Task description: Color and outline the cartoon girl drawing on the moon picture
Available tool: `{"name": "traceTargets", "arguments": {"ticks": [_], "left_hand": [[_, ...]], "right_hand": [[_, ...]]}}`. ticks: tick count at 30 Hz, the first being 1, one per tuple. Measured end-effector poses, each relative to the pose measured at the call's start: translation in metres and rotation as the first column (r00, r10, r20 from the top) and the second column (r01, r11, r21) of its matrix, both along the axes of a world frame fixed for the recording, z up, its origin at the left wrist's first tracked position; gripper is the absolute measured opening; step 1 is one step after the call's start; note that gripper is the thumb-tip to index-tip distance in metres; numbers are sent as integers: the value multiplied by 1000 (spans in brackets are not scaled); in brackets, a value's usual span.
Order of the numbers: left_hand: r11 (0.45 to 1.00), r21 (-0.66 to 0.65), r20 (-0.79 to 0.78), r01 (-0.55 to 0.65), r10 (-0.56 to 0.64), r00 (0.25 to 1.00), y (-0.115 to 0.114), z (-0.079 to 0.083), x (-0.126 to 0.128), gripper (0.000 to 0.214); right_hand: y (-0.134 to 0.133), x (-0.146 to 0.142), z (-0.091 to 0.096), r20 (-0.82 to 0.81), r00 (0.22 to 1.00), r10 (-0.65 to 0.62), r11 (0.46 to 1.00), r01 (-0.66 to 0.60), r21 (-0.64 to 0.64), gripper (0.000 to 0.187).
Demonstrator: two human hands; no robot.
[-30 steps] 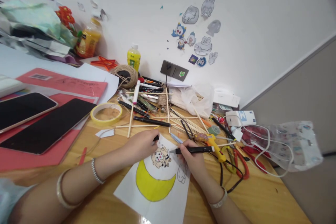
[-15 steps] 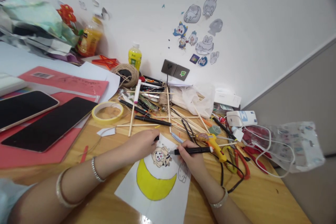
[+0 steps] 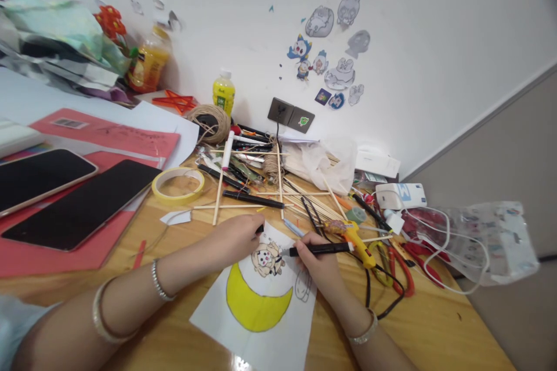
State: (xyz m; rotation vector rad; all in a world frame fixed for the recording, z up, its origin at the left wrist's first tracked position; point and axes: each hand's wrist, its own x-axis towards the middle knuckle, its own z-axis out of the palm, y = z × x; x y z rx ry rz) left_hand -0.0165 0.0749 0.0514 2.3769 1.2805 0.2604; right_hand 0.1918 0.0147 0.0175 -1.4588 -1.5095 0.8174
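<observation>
On the wooden table lies a white sheet of paper [image 3: 213,313] with a drawn yellow crescent moon [image 3: 256,304] and, above it, a small beige cartoon figure [image 3: 266,259]. My right hand [image 3: 317,261] is closed around a black marker [image 3: 324,248], its tip touching or just over the figure's right side. At the sheet's upper left edge, my left hand [image 3: 237,237] is closed on a small black marker cap [image 3: 260,229]. A faint outlined shape [image 3: 303,286] sits beside my right hand on the paper.
A yellow hot glue gun [image 3: 359,243] and red-handled pliers [image 3: 401,269] lie to the right. Thin wooden sticks [image 3: 217,200], several markers [image 3: 252,199] and a tape roll [image 3: 177,185] lie ahead. Two phones [image 3: 82,203] rest on red folders at left.
</observation>
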Motion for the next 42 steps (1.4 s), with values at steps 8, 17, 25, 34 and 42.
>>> {"name": "traceTargets", "arguments": {"ticks": [8, 17, 25, 34, 42], "left_hand": [[1000, 2, 3, 10, -10, 1000, 0, 2, 1, 10], [1000, 6, 5, 14, -14, 1000, 0, -1, 1, 9], [1000, 15, 6, 18, -18, 1000, 1, -1, 0, 8], [1000, 19, -3, 16, -16, 1000, 0, 0, 2, 9], [1000, 22, -7, 8, -8, 1000, 0, -2, 1, 11]], "right_hand": [[0, -1, 3, -4, 1000, -21, 1000, 21, -3, 25], [0, -3, 6, -12, 1000, -29, 1000, 29, -9, 27], [1, -1, 2, -40, 999, -31, 999, 30, -25, 27], [0, -3, 4, -38, 999, -39, 999, 38, -28, 26], [-1, -2, 3, -32, 999, -35, 999, 34, -32, 25]]}}
